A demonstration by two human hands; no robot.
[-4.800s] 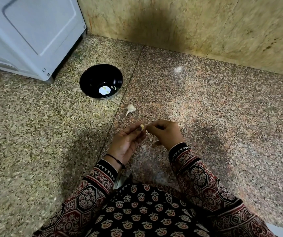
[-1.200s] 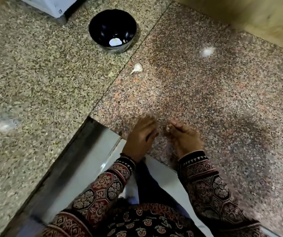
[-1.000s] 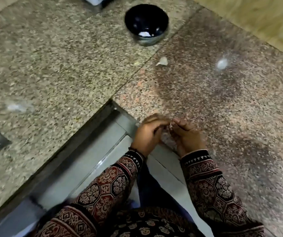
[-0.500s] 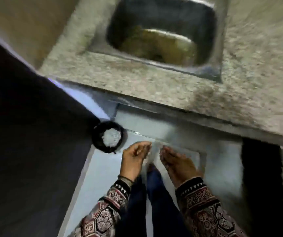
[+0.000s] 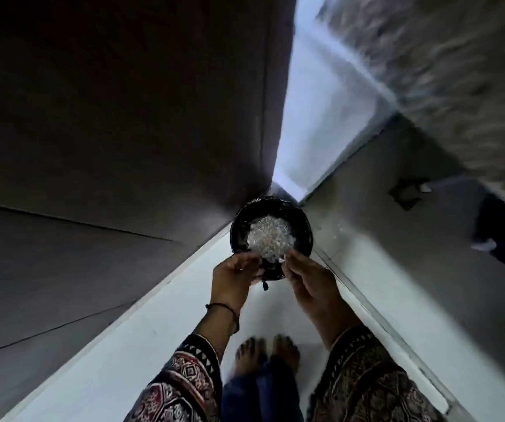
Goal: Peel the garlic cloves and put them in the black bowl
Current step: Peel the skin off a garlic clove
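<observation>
Both hands hover over a round black waste bin (image 5: 239,226) lined with a black plastic bag. It stands on the pale smooth floor (image 5: 160,330), tucked into the corner where a dark flat panel (image 5: 123,102) meets a grey cabinet front (image 5: 397,239). The bin holds a heap of papery garlic skins (image 5: 269,239), white and loose, and the fingers of the two hands point toward each other just above its near rim. The left hand (image 5: 234,275) has loosely extended fingers with nothing visible between them. The right hand (image 5: 306,278) shows only its back, so I cannot tell whether its fingertips pinch a last scrap of skin. Neither the black bowl nor any garlic clove appears here, only a blurred edge of the speckled stone counter (image 5: 458,71) at the upper right, so where they sit cannot be read from this view. With no clove in sight, its long axis and the way its tip points cannot be told either. My reading is that this is a clean-up pause: the pile of skins suggests a fair number of cloves are already peeled, but how many lie in the bowl or remain unpeeled is unknown. Bare feet (image 5: 266,354) stand just short of the bin.
</observation>
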